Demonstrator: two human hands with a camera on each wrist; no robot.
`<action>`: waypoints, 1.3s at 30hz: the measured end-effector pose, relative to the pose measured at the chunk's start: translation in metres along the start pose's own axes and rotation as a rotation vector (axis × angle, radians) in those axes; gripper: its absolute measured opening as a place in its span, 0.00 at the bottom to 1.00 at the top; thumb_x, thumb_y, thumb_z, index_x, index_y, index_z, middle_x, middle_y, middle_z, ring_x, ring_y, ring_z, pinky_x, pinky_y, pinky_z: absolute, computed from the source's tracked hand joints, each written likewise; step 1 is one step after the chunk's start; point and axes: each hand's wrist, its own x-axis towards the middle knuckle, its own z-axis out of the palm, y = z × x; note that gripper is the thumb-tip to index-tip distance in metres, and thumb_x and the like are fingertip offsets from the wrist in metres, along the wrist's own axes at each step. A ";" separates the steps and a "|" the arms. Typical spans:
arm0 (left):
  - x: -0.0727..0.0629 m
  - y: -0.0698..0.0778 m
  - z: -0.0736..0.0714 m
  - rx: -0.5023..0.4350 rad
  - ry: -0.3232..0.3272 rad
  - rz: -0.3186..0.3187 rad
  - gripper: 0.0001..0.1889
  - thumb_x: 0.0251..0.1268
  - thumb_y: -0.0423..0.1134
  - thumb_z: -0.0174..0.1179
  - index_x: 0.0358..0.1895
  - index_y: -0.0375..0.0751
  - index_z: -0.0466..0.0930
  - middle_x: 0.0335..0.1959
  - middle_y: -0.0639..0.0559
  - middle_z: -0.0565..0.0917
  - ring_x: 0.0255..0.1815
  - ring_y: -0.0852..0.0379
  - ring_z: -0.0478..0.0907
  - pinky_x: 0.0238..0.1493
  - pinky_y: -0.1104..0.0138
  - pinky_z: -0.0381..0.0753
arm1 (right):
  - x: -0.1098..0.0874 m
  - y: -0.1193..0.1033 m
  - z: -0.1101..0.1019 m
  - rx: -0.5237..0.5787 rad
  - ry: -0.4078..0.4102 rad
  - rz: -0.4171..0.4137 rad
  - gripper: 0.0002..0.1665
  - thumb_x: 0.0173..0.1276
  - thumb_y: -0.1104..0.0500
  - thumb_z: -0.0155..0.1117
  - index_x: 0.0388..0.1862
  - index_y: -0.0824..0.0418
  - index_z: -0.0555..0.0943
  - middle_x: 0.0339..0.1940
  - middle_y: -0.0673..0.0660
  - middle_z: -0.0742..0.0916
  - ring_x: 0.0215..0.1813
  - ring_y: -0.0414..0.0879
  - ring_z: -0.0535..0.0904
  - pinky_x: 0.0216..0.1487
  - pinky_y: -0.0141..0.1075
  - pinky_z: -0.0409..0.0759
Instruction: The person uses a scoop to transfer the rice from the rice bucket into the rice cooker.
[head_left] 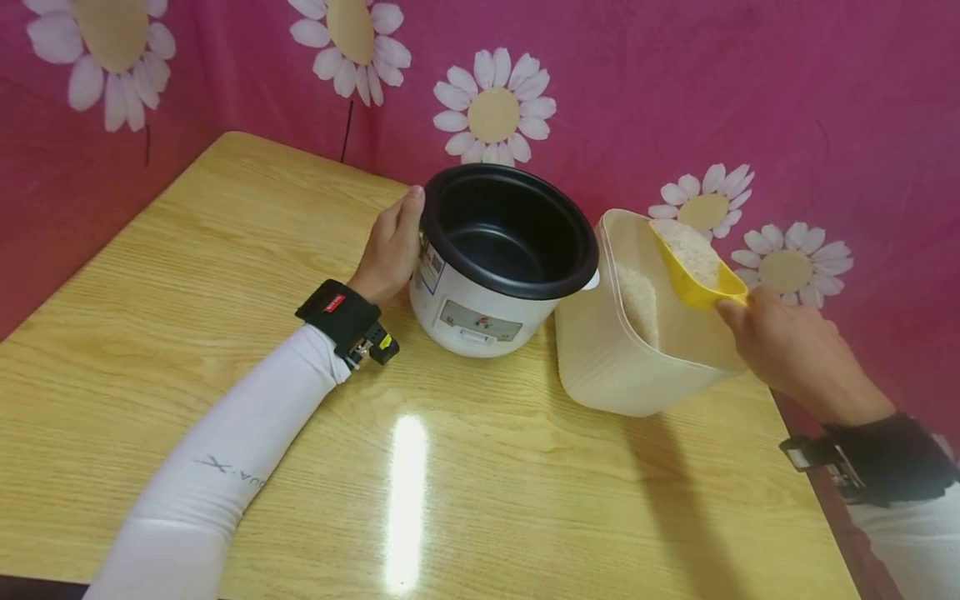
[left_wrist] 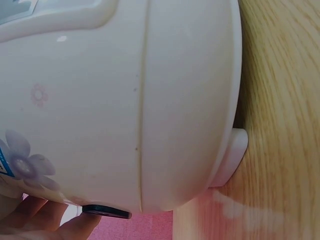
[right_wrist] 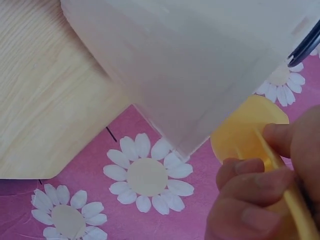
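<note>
A white rice cooker [head_left: 491,325] stands lidless, its black inner pot [head_left: 502,246] showing no food inside. At its left side my left hand [head_left: 386,254] holds the cooker, thumb up by the black rim. The left wrist view shows fingers [left_wrist: 42,217] against the cooker's white wall, partly hidden. My right hand [head_left: 795,346] grips the handle of a yellow scoop [head_left: 701,287] heaped with white rice [head_left: 690,250]. That scoop is over the mouth of a cream rice bin [head_left: 622,379], where more rice [head_left: 637,304] lies inside.
A wooden table [head_left: 322,467] carries the cooker and the bin, which stand close side by side. Behind them hangs a pink cloth [head_left: 622,100] with white flowers. The table's right edge runs just beyond the bin.
</note>
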 end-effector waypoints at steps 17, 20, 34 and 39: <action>0.002 -0.002 -0.001 0.000 -0.001 -0.011 0.31 0.86 0.56 0.29 0.78 0.45 0.66 0.79 0.47 0.70 0.81 0.51 0.64 0.85 0.54 0.61 | -0.005 -0.016 -0.011 -0.007 0.112 -0.042 0.32 0.82 0.37 0.37 0.43 0.65 0.70 0.25 0.62 0.72 0.22 0.54 0.67 0.17 0.42 0.66; 0.001 -0.001 -0.001 0.001 0.000 -0.012 0.31 0.86 0.56 0.29 0.78 0.45 0.67 0.79 0.47 0.71 0.81 0.51 0.65 0.85 0.54 0.61 | -0.006 -0.019 -0.013 -0.004 0.118 -0.050 0.32 0.82 0.37 0.37 0.43 0.65 0.70 0.25 0.61 0.71 0.22 0.54 0.67 0.18 0.42 0.66; 0.002 -0.003 0.000 0.003 -0.005 0.006 0.30 0.86 0.56 0.30 0.77 0.46 0.67 0.79 0.48 0.71 0.80 0.51 0.66 0.85 0.54 0.62 | -0.008 -0.037 -0.022 -0.001 0.148 -0.145 0.30 0.82 0.39 0.45 0.49 0.67 0.72 0.28 0.63 0.75 0.22 0.53 0.68 0.18 0.41 0.71; 0.003 -0.004 0.000 0.009 -0.003 0.014 0.30 0.86 0.55 0.30 0.77 0.45 0.67 0.78 0.47 0.71 0.80 0.51 0.66 0.85 0.54 0.62 | -0.010 -0.046 -0.025 -0.016 0.210 -0.216 0.24 0.82 0.44 0.50 0.46 0.66 0.71 0.24 0.62 0.73 0.20 0.52 0.66 0.16 0.40 0.68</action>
